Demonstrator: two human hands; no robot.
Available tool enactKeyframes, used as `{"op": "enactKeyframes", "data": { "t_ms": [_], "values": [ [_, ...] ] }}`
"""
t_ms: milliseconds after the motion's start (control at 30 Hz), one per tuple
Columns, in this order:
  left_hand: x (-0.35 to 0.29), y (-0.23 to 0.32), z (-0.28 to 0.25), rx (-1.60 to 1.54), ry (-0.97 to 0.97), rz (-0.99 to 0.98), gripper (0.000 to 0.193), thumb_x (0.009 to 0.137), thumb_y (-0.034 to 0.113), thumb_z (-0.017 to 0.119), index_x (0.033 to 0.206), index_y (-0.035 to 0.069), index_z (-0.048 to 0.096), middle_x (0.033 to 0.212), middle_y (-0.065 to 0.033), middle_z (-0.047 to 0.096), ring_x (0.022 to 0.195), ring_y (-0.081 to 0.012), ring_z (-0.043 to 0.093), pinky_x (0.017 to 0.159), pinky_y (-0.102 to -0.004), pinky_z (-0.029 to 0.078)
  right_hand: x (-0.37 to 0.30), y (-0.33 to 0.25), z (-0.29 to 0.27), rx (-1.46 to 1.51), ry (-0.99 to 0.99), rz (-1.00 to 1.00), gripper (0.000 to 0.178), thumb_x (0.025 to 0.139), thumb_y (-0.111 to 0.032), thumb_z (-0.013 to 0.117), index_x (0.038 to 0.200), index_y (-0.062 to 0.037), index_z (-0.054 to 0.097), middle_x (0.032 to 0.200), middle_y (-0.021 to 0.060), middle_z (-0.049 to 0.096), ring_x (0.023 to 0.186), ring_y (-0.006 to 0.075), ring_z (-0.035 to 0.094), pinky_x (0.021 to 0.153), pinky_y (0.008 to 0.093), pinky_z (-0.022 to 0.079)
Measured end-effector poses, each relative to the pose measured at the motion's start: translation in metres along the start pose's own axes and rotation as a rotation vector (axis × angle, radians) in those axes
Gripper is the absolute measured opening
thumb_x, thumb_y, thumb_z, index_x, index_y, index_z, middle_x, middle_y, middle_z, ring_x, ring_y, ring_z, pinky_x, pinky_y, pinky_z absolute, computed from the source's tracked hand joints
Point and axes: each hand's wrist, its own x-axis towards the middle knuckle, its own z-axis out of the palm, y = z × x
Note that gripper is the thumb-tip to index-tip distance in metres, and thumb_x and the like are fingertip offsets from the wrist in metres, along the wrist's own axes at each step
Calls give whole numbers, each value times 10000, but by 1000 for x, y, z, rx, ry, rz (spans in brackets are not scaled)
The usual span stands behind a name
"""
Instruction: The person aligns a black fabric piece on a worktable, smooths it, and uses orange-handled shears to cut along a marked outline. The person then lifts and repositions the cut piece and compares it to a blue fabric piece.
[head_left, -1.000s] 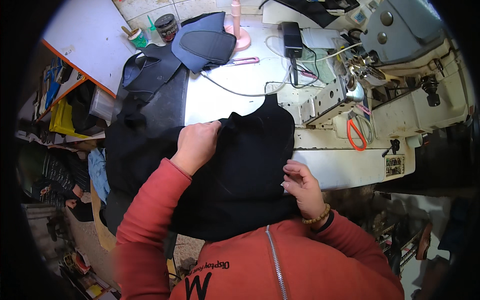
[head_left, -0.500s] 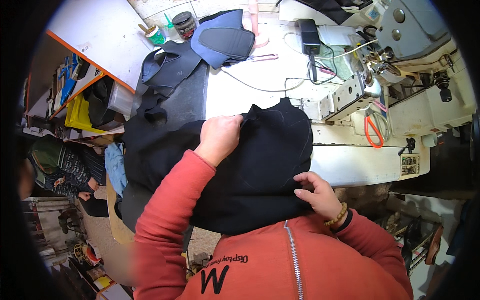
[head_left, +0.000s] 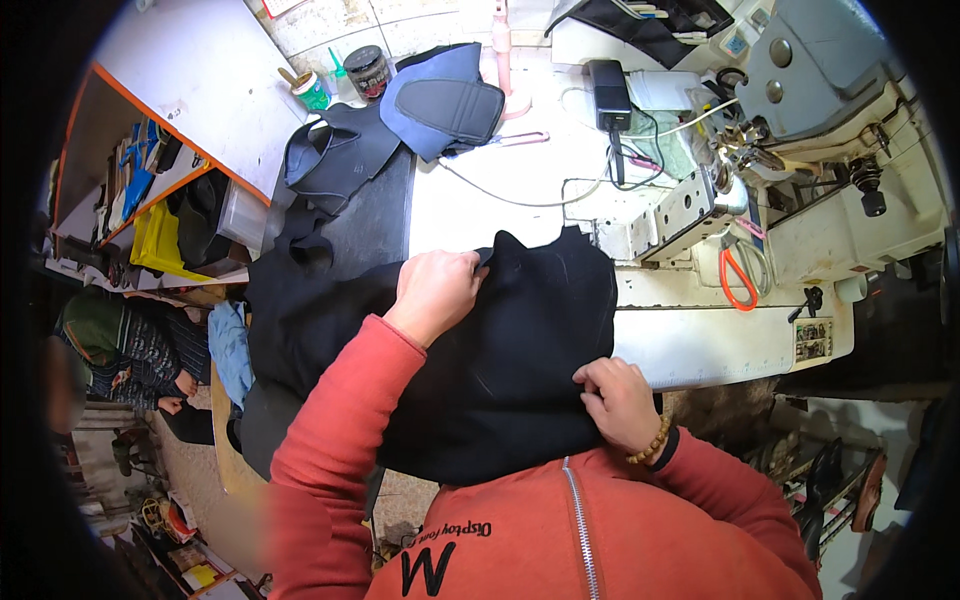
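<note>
A large sheet of black fabric (head_left: pixel 520 350), with faint pale chalk-like lines on it, spreads over the table edge and hangs down against my front. My left hand (head_left: pixel 438 293) is closed in a pinch on the fabric's far edge, where a small fold stands up. At the fabric's right edge, my right hand (head_left: pixel 617 402) has its fingers curled, with thumb and fingertips on the cloth. Past the far edge lie a dark cut piece (head_left: pixel 345 160) and a blue-grey padded piece (head_left: pixel 440 100).
A sewing machine (head_left: pixel 690 205) stands at the right, with orange-handled scissors (head_left: pixel 738 278) beside it. A black power adapter (head_left: pixel 608 95) and cables lie behind. An orange-edged shelf (head_left: pixel 200 90) is at the left. Another person's hands (head_left: pixel 180 395) show at the far left.
My right hand has shifted slightly left and down, and its fingers have curled in at the fabric edge. My left hand keeps its pinch while the fabric's far edge is rumpled differently.
</note>
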Motion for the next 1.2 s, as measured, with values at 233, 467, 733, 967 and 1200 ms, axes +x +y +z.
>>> {"op": "enactKeyframes", "data": {
  "t_ms": [233,467,733,967,1200],
  "values": [
    [3,-7,-2,19,-21,37,122,804,191,716,790,78,674,751,-141,682,763,-348,681,671,-454,535,-4,6,-9,13,-198,-28,237,798,-48,593,993,-124,704,890,73,617,890,293,606,787,415,511],
    [-6,-12,2,-48,-9,38,184,754,49,685,935,73,669,848,-136,700,804,-353,683,702,-458,538,-3,8,-9,-23,-132,-79,199,780,-75,627,936,-132,735,860,47,595,847,267,592,742,392,509],
    [-13,-17,11,-236,191,-31,162,804,59,682,965,53,684,913,-109,717,838,-326,693,714,-435,546,-1,4,-9,-42,137,-179,233,711,-7,681,913,-104,746,795,44,556,754,247,573,657,371,483],
    [-6,-18,15,-152,116,-123,250,801,105,723,1049,74,745,1026,-111,735,883,-313,709,774,-384,569,3,4,-7,-31,243,-192,277,689,31,701,928,-97,753,770,49,560,710,239,578,609,355,477],
    [-3,-16,26,-104,208,-143,188,807,79,672,988,71,723,969,-103,729,808,-318,698,716,-398,558,6,6,-9,-59,283,-169,299,703,43,696,958,-100,757,790,46,567,710,244,581,605,351,482]
  ]
}}
